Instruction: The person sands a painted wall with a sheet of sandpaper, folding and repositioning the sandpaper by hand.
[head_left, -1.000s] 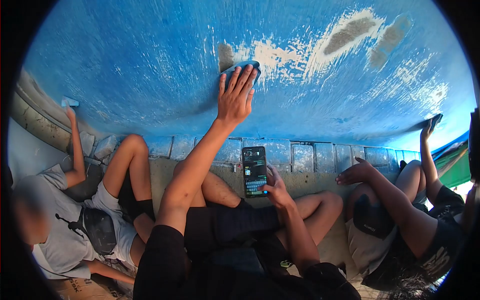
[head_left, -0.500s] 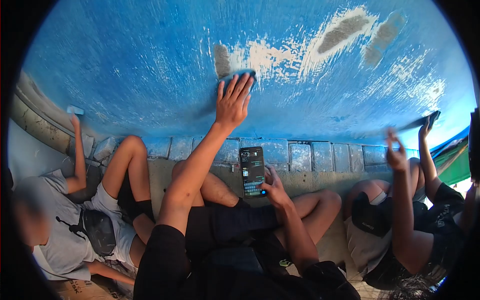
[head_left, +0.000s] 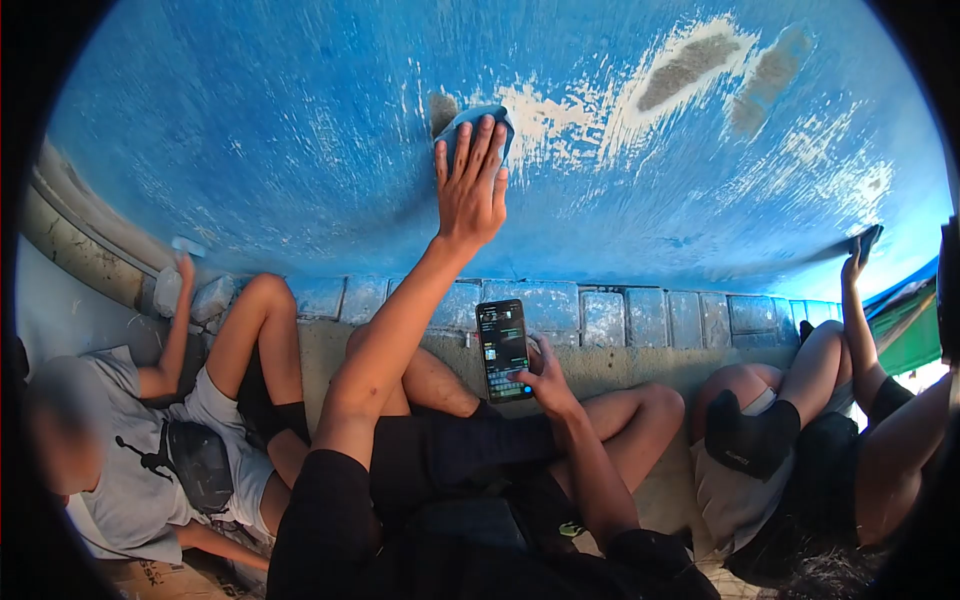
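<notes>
Left hand (head_left: 472, 190), fingers (head_left: 461, 152) slightly spread, flat on one blue sheet (head_left: 475, 120) against the wall (head_left: 300, 120); right hand (head_left: 548, 385) clasping one phone (head_left: 503, 350) (thumb (head_left: 523, 377) over the screen (head_left: 502, 333)); two co-workers (head_left: 140, 430), one each side

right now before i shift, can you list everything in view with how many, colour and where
wall: 1, blue with white and grey bare patches, across the top
blocks: a row, bluish grey, at the wall's foot
loose lumps: 2, grey, by the wall's foot at left
blue sheet: 1, blue, against the wall
phone: 1, black, low centre
light pad: 1, pale blue, left
dark pad: 1, blackish, right
co-workers: at least 2, grey shirt left, black clothing right
waist bag: 1, black, lower left
green sheet: 1, green, far right
left hand: 1, bare, on blue sheet
right hand: 1, bare, holding phone
</notes>
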